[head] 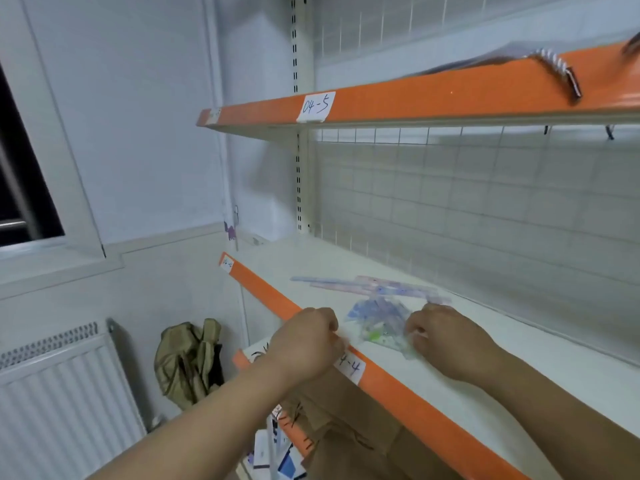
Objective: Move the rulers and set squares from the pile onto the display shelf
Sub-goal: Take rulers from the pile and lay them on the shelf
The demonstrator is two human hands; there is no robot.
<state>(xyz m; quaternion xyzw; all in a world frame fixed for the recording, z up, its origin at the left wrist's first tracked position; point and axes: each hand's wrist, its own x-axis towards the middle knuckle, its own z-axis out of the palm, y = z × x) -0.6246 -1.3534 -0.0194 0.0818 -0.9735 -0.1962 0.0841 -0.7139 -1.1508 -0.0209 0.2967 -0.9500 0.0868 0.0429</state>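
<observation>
On the white display shelf with orange front lip (540, 362), close to the lip: clear plastic packet of blue and purple set squares (379, 323). Left hand (306, 336), fingers curled, pinches its left edge. Right hand (440, 341) is curled on its right edge (frame blurred). Long pale blue-pink rulers (374, 287) lie flat just behind.

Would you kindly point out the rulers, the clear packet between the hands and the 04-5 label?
rulers (374, 288), head view, middle of the flat bundle.
packet (379, 322), head view, its blue middle.
04-5 label (316, 106), head view, centre of the handwriting.
</observation>
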